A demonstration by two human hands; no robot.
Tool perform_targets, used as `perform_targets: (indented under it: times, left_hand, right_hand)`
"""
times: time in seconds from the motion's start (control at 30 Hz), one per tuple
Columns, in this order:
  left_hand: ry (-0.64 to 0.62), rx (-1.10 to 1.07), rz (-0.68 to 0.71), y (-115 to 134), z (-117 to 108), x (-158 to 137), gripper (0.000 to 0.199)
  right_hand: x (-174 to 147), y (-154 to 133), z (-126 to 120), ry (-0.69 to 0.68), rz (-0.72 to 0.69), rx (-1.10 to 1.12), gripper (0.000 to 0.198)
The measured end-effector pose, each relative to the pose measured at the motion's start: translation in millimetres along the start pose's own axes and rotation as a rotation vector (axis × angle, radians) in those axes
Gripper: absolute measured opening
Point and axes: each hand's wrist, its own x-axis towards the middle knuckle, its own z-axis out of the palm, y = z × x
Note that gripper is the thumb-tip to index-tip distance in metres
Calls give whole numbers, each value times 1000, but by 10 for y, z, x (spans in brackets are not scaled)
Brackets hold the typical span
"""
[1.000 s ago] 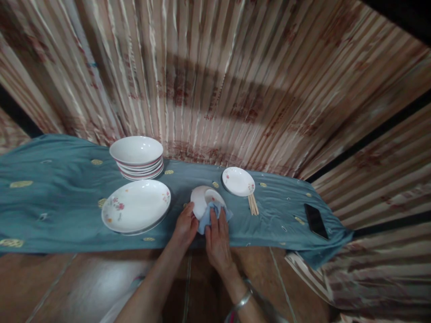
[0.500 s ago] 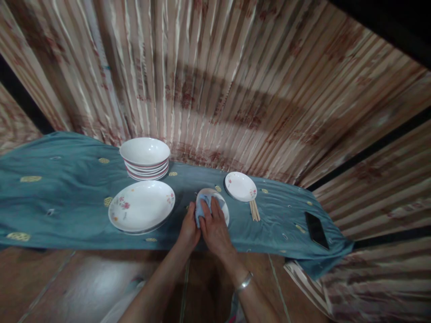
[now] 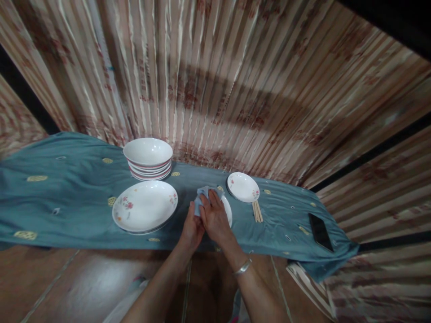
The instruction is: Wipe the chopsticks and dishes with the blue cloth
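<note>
A small white plate [image 3: 227,209] is held at the near middle of the cloth-covered table, mostly hidden under my hands. My left hand [image 3: 193,229] is closed at the plate's left side, thumb up along the rim; its other fingers are hidden. With my right hand [image 3: 214,219] I press a light blue cloth [image 3: 199,205] onto the plate's top, the fingers bent over it. The cloth bunches out past the plate's far left rim. A silver bracelet circles my right wrist.
Left of my hands lie stacked oval plates [image 3: 144,208], with a stack of bowls [image 3: 148,152] behind. To the right are small flowered plates [image 3: 243,187], several chopsticks [image 3: 257,211] and a black phone [image 3: 320,232]. A curtain [image 3: 215,89] hangs behind the green-blue tablecloth [image 3: 81,197].
My right hand and the blue cloth have slid away from me across the plate, toward its far rim. The view has shifted slightly; the other dishes stay in place.
</note>
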Motion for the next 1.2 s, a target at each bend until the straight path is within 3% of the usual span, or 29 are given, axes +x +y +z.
perform_targets:
  times: [0.27, 0.5, 0.8, 1.2]
  left_hand:
    - [-29, 91, 67, 10, -97, 56, 32]
    - [-45, 217, 165, -13, -109, 64, 26]
    - [5, 236, 178, -12, -93, 85, 25]
    - [-68, 285, 203, -33, -56, 63, 47]
  right_hand:
    - [-544, 120, 188, 78, -100, 33, 50]
    - [-851, 222, 301, 113, -14, 19, 55]
    - [-982, 347, 278, 102, 57, 45, 54]
    - [-939, 622, 367, 183, 353, 343, 52]
